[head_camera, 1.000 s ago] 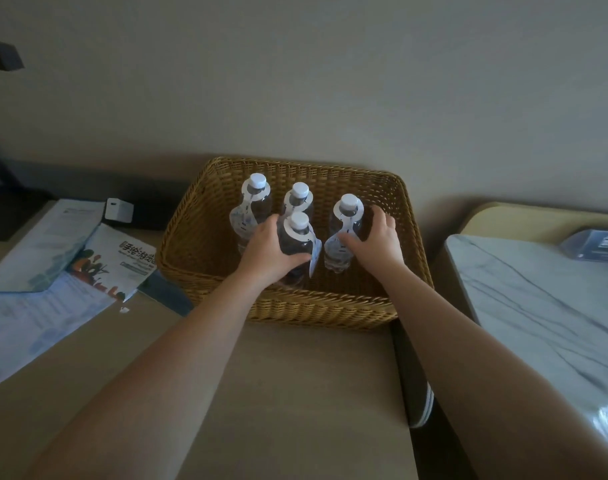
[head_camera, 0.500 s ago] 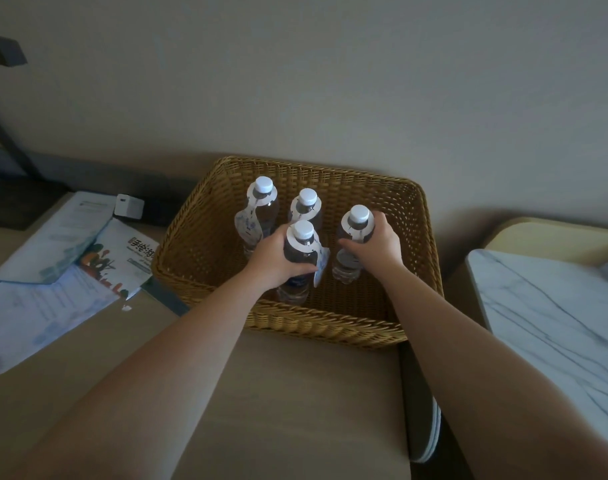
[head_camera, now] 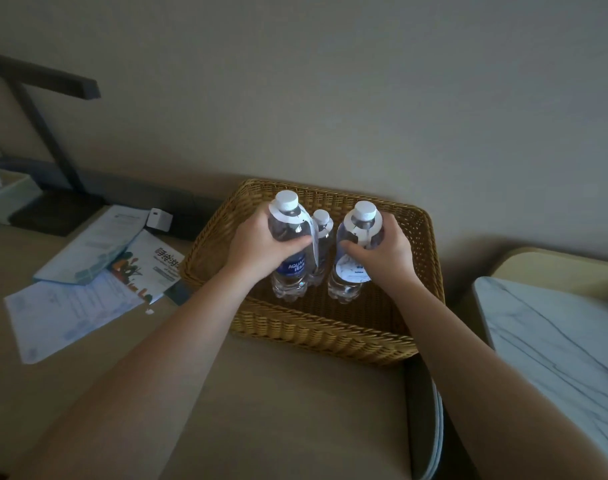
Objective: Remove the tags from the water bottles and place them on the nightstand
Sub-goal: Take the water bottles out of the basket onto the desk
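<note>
My left hand [head_camera: 261, 245] grips a clear water bottle [head_camera: 290, 271] with a blue label and lifts it above the wicker basket [head_camera: 316, 334]. A white paper tag [head_camera: 311, 233] hangs round its neck. My right hand [head_camera: 382, 252] grips a second bottle [head_camera: 347, 278], also raised, with a white tag [head_camera: 353, 271] hanging down its front. A third tagged bottle [head_camera: 321, 237] stands in the basket behind them. Any fourth bottle is hidden behind my left hand. The marble-topped nightstand [head_camera: 552, 337] lies at the right.
Papers and a leaflet [head_camera: 98, 271] lie spread on the beige desk [head_camera: 261, 403] at the left, with a white charger [head_camera: 160, 219] by the wall. A dark lamp stand [head_camera: 43, 133] and a pale box [head_camera: 4, 199] are at the far left.
Both hands have lifted their bottles up out of the group in the basket; the bottles now hang higher and nearer to me. The view has shifted right and down.
</note>
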The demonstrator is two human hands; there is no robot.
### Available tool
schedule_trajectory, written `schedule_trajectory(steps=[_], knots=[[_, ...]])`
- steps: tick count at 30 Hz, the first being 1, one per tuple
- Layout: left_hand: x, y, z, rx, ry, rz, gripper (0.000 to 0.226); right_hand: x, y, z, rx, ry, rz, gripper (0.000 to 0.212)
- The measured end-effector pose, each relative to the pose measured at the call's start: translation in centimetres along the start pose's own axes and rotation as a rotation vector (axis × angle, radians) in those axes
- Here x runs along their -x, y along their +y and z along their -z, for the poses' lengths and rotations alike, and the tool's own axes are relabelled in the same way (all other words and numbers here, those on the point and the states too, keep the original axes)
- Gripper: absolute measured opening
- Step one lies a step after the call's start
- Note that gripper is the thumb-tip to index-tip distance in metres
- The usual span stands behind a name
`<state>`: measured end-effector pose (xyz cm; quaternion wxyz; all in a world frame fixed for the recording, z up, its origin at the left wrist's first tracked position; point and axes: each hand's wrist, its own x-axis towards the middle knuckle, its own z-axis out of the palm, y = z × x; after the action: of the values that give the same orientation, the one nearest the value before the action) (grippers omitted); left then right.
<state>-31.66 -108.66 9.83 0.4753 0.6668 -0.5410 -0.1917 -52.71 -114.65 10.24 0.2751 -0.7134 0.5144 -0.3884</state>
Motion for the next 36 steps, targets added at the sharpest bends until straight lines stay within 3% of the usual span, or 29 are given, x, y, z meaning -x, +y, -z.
schedule_trajectory(steps=[7,11,17,26,30,36], knots=[[1.5,2.7,9.5,0.091,0.14,0.016,0.062,-0.3,-9.6,-0.8,-0.203,-0.038,0.119,0.046],[4.1,1.8,15.0,0.1,0.236,0.07,0.061,0.4,-14.6,-4.3,-0.377,-0.152,0.164,0.05],[9.3,-2.9,21.0,0.053,0.354,0.19,0.077,4.0,-18.8,-11.9,-0.41,-0.369,0.272,0.053],[17.0,-12.5,22.7,-0.033,0.483,0.435,0.078,9.2,-18.4,-22.5,-0.342,-0.609,0.291,0.058],[18.8,-14.9,22.4,-0.058,0.567,0.437,0.063,11.0,-16.5,-26.7,-0.278,-0.646,0.24,0.058],[19.9,-16.7,22.0,-0.027,0.562,0.457,0.066,12.7,-14.2,-30.8,-0.185,-0.645,0.162,0.053]])
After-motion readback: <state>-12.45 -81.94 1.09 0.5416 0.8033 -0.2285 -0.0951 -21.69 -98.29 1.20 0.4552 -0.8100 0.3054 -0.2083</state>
